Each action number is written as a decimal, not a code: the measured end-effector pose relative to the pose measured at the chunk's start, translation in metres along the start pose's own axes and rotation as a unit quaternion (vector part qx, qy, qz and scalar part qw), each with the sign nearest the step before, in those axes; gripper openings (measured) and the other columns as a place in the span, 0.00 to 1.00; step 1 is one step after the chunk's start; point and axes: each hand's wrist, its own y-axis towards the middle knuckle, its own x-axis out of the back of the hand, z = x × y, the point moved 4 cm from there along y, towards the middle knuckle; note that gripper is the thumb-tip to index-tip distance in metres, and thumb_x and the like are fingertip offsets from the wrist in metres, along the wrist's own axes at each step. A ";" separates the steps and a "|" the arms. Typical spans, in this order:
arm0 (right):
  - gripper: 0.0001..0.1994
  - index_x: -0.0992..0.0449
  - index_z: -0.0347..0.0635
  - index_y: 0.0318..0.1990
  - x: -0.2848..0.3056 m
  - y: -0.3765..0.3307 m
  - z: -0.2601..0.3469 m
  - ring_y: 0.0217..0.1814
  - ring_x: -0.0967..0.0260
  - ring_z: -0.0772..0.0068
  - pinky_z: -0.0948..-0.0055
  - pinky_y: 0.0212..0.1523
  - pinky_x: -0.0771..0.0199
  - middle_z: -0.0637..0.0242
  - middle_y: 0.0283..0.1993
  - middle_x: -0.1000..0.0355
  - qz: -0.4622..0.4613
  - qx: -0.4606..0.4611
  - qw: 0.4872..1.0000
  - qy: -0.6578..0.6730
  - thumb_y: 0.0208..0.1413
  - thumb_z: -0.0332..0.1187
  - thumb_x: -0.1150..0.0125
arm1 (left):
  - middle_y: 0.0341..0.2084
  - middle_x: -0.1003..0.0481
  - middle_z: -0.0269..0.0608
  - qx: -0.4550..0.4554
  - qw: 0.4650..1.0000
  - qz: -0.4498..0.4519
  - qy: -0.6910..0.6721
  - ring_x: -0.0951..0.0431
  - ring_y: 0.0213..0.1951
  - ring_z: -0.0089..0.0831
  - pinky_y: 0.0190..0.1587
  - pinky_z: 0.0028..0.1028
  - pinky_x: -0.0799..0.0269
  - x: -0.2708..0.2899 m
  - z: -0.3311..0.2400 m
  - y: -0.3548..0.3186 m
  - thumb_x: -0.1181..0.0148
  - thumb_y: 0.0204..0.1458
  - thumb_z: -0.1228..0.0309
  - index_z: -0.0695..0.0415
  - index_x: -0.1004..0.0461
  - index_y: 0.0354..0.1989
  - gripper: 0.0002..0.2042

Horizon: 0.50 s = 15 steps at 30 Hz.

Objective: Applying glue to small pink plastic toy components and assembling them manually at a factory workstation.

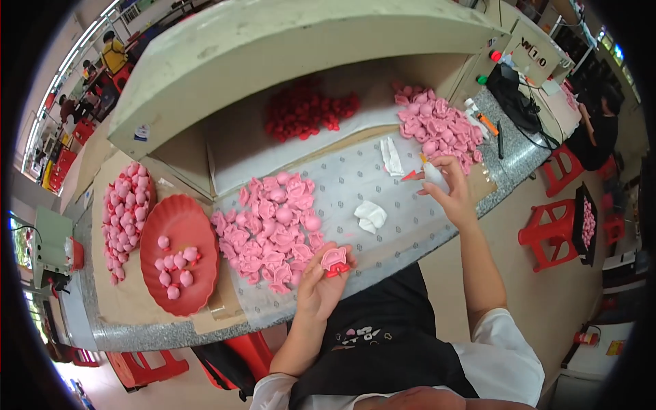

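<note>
My left hand (320, 288), near the table's front edge, grips a small pink and red molded figure part (335, 260) between thumb and fingers. In my right hand (451, 191) is a small white squeeze bottle (436, 178) with a red pointed tip, which points left. The bottle and the part are well apart. Just left of my left hand spreads a pile of pink hollow molded parts (273, 229). Crumpled white tissue (370, 216) lies between my hands, and a folded white tissue (391, 156) rests beyond the bottle's tip.
A red scalloped plate (154, 273) holds several round pink pieces, beside a heap of similar pieces (125, 219). Under the pale hood (301, 58) lie small red parts (307, 113). More pink parts (437, 123), markers (487, 124) and a black bag (509, 96) sit at the right.
</note>
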 end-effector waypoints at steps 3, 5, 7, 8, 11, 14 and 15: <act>0.16 0.43 0.41 0.35 0.011 0.046 -0.035 0.34 0.35 0.68 0.73 0.29 0.31 0.61 0.38 0.40 0.018 0.041 0.988 -0.148 0.36 0.18 0.50 | 0.43 0.37 0.55 -0.007 1.000 0.002 -0.005 0.37 0.45 0.41 0.51 0.37 0.47 0.000 0.002 -0.001 0.50 0.43 0.69 0.63 0.40 0.46 0.20; 0.19 0.42 0.41 0.36 0.001 0.065 -0.027 0.33 0.34 0.63 0.68 0.27 0.33 0.59 0.38 0.39 -0.024 0.097 0.833 -0.544 0.32 0.19 0.45 | 0.43 0.37 0.55 0.002 1.000 -0.021 0.005 0.37 0.44 0.41 0.51 0.37 0.47 -0.001 0.003 -0.006 0.50 0.43 0.69 0.63 0.40 0.46 0.20; 0.14 0.40 0.39 0.33 0.005 0.078 -0.040 0.32 0.35 0.55 0.63 0.27 0.34 0.56 0.33 0.37 -0.038 0.142 0.792 -0.593 0.34 0.21 0.48 | 0.43 0.38 0.55 -0.003 1.000 -0.008 0.015 0.36 0.44 0.41 0.51 0.37 0.47 -0.008 0.002 -0.010 0.50 0.43 0.69 0.63 0.40 0.46 0.20; 0.11 0.38 0.39 0.32 0.002 0.086 -0.052 0.31 0.34 0.55 0.63 0.26 0.34 0.57 0.31 0.36 -0.026 0.129 0.774 -0.620 0.36 0.22 0.51 | 0.42 0.37 0.51 -0.005 0.999 -0.020 0.039 0.37 0.44 0.39 0.50 0.36 0.46 -0.005 0.000 -0.009 0.50 0.43 0.66 0.61 0.40 0.46 0.20; 0.07 0.36 0.39 0.29 0.007 0.093 -0.065 0.29 0.34 0.54 0.63 0.24 0.34 0.58 0.27 0.34 -0.004 0.142 0.751 -0.645 0.39 0.23 0.54 | 0.41 0.37 0.47 -0.010 0.997 -0.031 0.064 0.37 0.44 0.37 0.49 0.35 0.45 -0.001 -0.005 -0.010 0.49 0.43 0.63 0.60 0.40 0.46 0.21; 0.06 0.35 0.39 0.29 0.012 0.095 -0.056 0.28 0.34 0.55 0.63 0.25 0.34 0.58 0.27 0.33 0.013 0.155 0.760 -0.631 0.40 0.24 0.55 | 0.42 0.37 0.51 -0.015 0.999 -0.022 0.034 0.37 0.44 0.39 0.50 0.35 0.46 0.000 -0.008 -0.010 0.49 0.43 0.66 0.62 0.40 0.46 0.21; 0.06 0.35 0.39 0.29 0.014 0.093 -0.048 0.28 0.33 0.56 0.63 0.25 0.34 0.58 0.27 0.32 0.013 0.150 0.773 -0.616 0.39 0.24 0.54 | 0.44 0.38 0.55 -0.022 1.000 -0.009 0.009 0.36 0.44 0.41 0.51 0.36 0.47 0.000 -0.009 -0.009 0.49 0.43 0.68 0.63 0.41 0.46 0.21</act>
